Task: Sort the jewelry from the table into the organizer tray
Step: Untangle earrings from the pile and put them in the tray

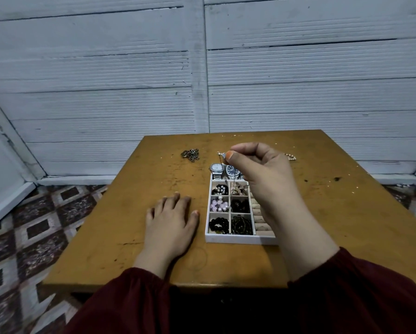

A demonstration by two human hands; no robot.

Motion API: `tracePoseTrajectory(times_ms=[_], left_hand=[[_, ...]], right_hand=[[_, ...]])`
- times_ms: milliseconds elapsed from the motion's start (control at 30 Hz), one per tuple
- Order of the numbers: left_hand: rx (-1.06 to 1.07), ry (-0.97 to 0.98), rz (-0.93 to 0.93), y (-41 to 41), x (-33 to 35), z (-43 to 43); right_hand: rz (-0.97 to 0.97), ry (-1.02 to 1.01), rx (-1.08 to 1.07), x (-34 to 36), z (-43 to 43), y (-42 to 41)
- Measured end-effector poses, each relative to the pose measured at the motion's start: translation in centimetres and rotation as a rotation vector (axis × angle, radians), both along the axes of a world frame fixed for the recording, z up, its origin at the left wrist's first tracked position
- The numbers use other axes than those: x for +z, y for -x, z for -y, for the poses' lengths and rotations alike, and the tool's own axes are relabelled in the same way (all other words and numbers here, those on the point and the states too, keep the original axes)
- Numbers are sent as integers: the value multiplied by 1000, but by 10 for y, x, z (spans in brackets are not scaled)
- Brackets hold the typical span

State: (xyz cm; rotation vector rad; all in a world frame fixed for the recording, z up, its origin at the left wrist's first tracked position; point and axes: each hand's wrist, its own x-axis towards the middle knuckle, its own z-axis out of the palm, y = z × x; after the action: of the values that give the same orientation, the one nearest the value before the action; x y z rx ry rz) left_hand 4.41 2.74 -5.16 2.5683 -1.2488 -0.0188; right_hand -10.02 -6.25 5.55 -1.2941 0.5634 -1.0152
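Head view, right hand (257, 165): pinches thin chain (222, 154) above organizer tray (240, 239).
Left hand (172, 220): flat on table (105, 237), fingers straight, holding nothing.

Wooden table (346, 213), scuffed. White tray (240, 239) sits right of centre. Dark chain heap (190, 154) beyond tray, to left. Pearl strand (290, 156) beyond tray, to right, part hidden. Left hand (170, 222) flat on wood just left of tray. Dark speck (338, 179) well right of tray.

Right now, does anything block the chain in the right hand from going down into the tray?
Nothing visible does: the chain hangs from the right hand over the open organizer tray; the left hand lies aside.
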Motion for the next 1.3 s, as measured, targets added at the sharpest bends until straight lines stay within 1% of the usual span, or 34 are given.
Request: tracePoseTrajectory(times_ms=[133, 400, 567, 767, 1067, 1300], left_hand=[[-17, 10, -6, -1, -1, -1], [-35, -16, -13, -6, -6, 2], [-36, -19, -14, -7, -6, 2], [-34, -24, -17, -7, -5, 2], [-28, -15, -25, -7, -5, 3], [-25, -9, -29, -7, -4, 3]], right_hand=[[9, 0, 22, 1, -7, -5], [-58, 12, 6, -14, -15, -11], [-125, -2, 28, -28, -18, -11], [-228, 38, 22, -39, -17, -7], [-269, 55, -3, -45, -15, 3], [-376, 125, -29, -55, -12, 4]])
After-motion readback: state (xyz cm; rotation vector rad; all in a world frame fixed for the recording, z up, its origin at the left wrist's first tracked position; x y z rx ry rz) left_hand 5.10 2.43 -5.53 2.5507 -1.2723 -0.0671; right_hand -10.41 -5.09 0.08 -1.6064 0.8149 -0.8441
